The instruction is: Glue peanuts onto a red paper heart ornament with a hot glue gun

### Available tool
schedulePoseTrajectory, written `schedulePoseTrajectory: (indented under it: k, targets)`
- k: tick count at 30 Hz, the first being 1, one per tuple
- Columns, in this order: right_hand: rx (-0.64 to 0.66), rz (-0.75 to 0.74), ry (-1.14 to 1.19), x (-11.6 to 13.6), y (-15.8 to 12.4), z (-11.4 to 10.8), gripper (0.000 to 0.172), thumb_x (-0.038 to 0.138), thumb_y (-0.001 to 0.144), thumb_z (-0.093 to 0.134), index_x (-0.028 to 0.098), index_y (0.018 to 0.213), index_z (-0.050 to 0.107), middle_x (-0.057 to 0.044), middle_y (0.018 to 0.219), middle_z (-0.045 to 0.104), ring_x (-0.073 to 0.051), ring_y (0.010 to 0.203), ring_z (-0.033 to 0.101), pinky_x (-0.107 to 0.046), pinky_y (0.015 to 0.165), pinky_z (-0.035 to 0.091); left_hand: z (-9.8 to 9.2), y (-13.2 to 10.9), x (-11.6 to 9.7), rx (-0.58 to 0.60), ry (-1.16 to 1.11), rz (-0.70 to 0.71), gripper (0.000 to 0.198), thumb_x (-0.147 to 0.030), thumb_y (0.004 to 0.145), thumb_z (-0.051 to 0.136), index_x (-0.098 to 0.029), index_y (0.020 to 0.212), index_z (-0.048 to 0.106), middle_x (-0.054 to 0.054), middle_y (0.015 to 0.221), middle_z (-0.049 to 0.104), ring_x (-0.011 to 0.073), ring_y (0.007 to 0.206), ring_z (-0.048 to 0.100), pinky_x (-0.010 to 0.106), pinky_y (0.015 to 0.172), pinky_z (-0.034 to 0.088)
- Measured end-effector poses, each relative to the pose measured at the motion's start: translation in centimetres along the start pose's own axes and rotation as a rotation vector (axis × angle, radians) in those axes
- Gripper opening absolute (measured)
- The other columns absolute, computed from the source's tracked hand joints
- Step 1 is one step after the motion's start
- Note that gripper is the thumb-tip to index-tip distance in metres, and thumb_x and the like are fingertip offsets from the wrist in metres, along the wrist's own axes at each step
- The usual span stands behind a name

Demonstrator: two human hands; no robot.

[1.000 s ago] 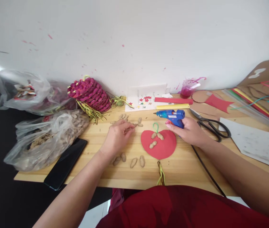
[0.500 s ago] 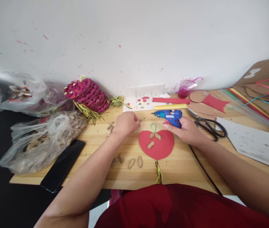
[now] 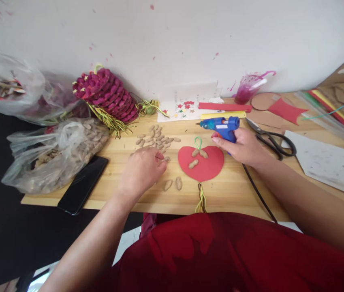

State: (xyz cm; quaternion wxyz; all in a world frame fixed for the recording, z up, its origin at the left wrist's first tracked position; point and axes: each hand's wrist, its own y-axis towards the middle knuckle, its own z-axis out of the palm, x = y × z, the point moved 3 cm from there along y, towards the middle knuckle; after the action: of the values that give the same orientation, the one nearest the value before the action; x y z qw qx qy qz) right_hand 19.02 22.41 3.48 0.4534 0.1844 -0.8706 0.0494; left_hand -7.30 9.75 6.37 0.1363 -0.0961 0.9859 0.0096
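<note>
Glue gun (image 3: 223,126) is held in the right hand (image 3: 244,148), fingers closed round the handle. Its nozzle points left, just above the upper right lobe of the heart (image 3: 205,172). The left hand (image 3: 141,172) lies palm down on the bench (image 3: 235,190), fingers curled at the near edge of the peanut pile (image 3: 156,140). Whether they pinch a shell cannot be told.

Likely faults:

1. Cord (image 3: 257,190). It runs from the gun across the bench and off the front edge, beside the right forearm. A snag on the arm or lap could jerk the nozzle off aim.
2. Heart. It appears to be loose paper carrying three shells. A nudge from either hand could shift it, and any shell not firmly bonded may slide.
3. Gun. The nozzle is probably hot. Left fingers working close to it risk a burn, and a stray drip could mark the heart or the bench.
4. Loose peanuts (image 3: 178,183). Two lie near the front edge, just beside the left hand. A sweep of that wrist could knock them off.
</note>
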Motion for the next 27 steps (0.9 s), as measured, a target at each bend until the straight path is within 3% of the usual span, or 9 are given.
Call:
schedulePoseTrajectory:
  k: [3, 7, 10, 13, 19, 27]
  targets:
    - [0.008, -0.003, -0.009, 0.1, 0.0, 0.0, 0.030, 0.048, 0.083, 0.071, 0.019, 0.088, 0.077, -0.007, 0.082, 0.075, -0.028, 0.081, 0.071, -0.041, 0.077, 0.055, 0.3, -1.0, 0.5, 0.020, 0.009, 0.015, 0.005, -0.021, 0.085, 0.069, -0.022, 0.084, 0.074, 0.008, 0.089, 0.078, 0.0284, 0.087, 0.071, 0.040, 0.080, 0.053]
    - [0.001, -0.013, -0.018, 0.0, 0.1, 0.0, 0.031, 0.049, 0.084, 0.071, 0.019, 0.089, 0.076, -0.006, 0.080, 0.075, -0.028, 0.082, 0.071, -0.039, 0.076, 0.054, -1.1, -2.2, 1.7, 0.047, -0.079, 0.048, 0.019, -0.035, 0.091, 0.069, -0.023, 0.078, 0.073, 0.004, 0.082, 0.076, 0.0226, 0.077, 0.069, 0.034, 0.073, 0.050]
    - [-0.003, -0.007, -0.027, -0.2, 0.1, 0.0, 0.032, 0.051, 0.084, 0.071, 0.020, 0.089, 0.076, -0.006, 0.078, 0.074, -0.029, 0.083, 0.071, -0.039, 0.073, 0.053, -2.6, -3.6, 3.7, -0.025, -0.132, 0.042, 0.028, -0.039, 0.096, 0.062, -0.024, 0.075, 0.074, 0.002, 0.079, 0.076, 0.0202, 0.074, 0.068, 0.032, 0.071, 0.049]
    - [0.001, -0.016, -0.020, -0.4, 0.2, 0.0, 0.031, 0.051, 0.084, 0.072, 0.020, 0.089, 0.076, -0.007, 0.077, 0.074, -0.030, 0.083, 0.071, -0.039, 0.074, 0.052, -3.2, -5.3, 5.7, -0.091, -0.208, 0.034, 0.022, -0.033, 0.097, 0.058, -0.024, 0.091, 0.078, 0.003, 0.091, 0.078, 0.0197, 0.082, 0.071, 0.031, 0.076, 0.052]
    - [0.011, -0.004, -0.054, -0.6, 0.2, 0.0, 0.032, 0.047, 0.088, 0.069, 0.017, 0.094, 0.077, -0.012, 0.084, 0.077, -0.028, 0.082, 0.071, -0.041, 0.078, 0.051, -1.6, -8.1, 7.1, -0.089, -0.423, 0.033, 0.019, -0.028, 0.090, 0.073, -0.022, 0.107, 0.078, 0.004, 0.103, 0.073, 0.0151, 0.079, 0.068, 0.028, 0.073, 0.058]
    - [-0.006, 0.025, -0.054, -0.4, 0.4, -0.1, 0.041, 0.060, 0.077, 0.069, 0.020, 0.076, 0.072, -0.004, 0.065, 0.066, -0.022, 0.065, 0.060, -0.039, 0.075, 0.050, 0.3, -8.2, 7.0, -0.087, -0.457, 0.157, 0.035, -0.010, 0.089, 0.072, -0.028, 0.117, 0.079, 0.004, 0.111, 0.067, 0.0161, 0.093, 0.069, 0.027, 0.077, 0.060]
